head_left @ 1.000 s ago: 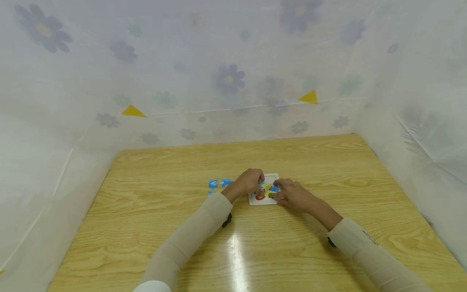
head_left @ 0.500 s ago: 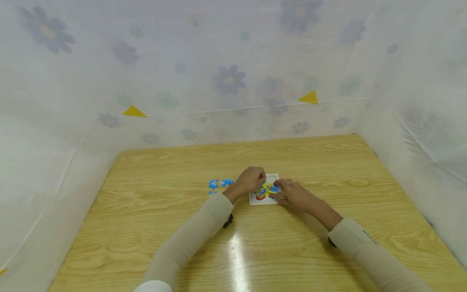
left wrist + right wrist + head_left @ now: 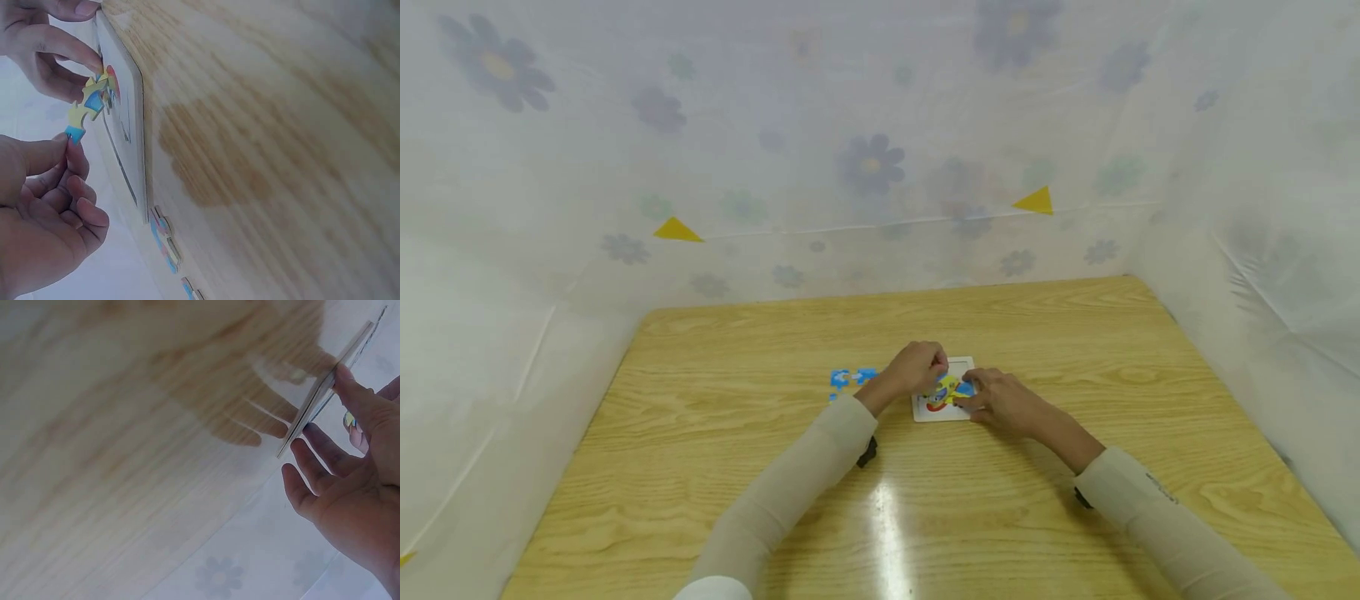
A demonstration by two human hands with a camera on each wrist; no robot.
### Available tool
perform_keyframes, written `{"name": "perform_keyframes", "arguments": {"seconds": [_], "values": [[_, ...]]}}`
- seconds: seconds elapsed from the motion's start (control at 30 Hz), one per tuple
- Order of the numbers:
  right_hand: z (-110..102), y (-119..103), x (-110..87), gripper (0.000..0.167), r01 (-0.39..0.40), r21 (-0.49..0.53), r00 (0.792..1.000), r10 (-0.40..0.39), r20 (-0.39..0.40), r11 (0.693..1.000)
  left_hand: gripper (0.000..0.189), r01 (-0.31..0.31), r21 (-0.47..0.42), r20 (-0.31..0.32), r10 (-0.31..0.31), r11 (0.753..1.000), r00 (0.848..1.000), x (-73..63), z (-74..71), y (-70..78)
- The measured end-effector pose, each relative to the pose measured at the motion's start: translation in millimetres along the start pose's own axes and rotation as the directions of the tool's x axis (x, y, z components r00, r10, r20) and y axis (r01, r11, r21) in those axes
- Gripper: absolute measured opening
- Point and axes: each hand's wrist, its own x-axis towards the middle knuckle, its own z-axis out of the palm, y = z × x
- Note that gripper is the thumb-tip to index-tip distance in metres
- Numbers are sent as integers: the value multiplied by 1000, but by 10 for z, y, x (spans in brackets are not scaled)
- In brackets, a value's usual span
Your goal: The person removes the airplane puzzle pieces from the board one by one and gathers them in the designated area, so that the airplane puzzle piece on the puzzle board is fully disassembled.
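In the head view my left hand (image 3: 916, 367) is over the left part of a white puzzle board (image 3: 943, 415). Its thumb and index finger pinch the blue tip of a yellow and blue puzzle piece (image 3: 76, 125), and the other fingers curl loosely. This piece slants up off the board beside more yellow and blue pieces (image 3: 964, 388). From the right, my right hand (image 3: 1003, 402) rests spread fingertips on the pieces and at the board's edge. Seen from the right wrist, its thumb (image 3: 347, 381) lies right at the board's edge. My left hand hides part of the picture.
Several loose blue puzzle pieces (image 3: 839, 378) lie on the wooden table (image 3: 737, 467) to the left of the board, partly behind the left forearm. A pale flowered curtain (image 3: 805, 167) encloses the table's back and sides.
My left hand has risen slightly off the board's picture, moving a little toward the back, and more of the yellow pieces shows. The right hand stays in place.
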Motion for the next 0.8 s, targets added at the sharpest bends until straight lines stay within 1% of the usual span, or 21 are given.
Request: {"name": "perform_keyframes", "arguments": {"seconds": [0.2, 0.37, 0.43, 0.53, 0.7, 0.8], "values": [[-2, 3, 0, 29, -3, -8, 1000, 3, 5, 1000, 15, -5, -16, 18, 6, 1000, 1000, -19, -13, -14], [8, 5, 0, 30, 8, -21, 1000, -8, -2, 1000, 14, 6, -53, 35, -5, 999, 999, -53, -42, -33], [13, 7, 0, 30, 15, -30, 1000, -16, -4, 999, 14, 6, -81, 37, -3, 997, 999, -68, -61, -61], [15, 7, -1, 30, 6, -19, 1000, -6, 3, 1000, 14, -4, -102, 36, 8, 995, 999, -84, -98, -117], [13, 2, 0, 29, 1, -33, 1000, -1, 6, 999, 13, -25, -92, 43, 29, 995, 999, -121, -172, -209], [12, 3, 7, 28, 8, -46, 1000, -7, 6, 999, 12, -21, -85, 48, 25, 996, 999, -155, -207, -260]]}}
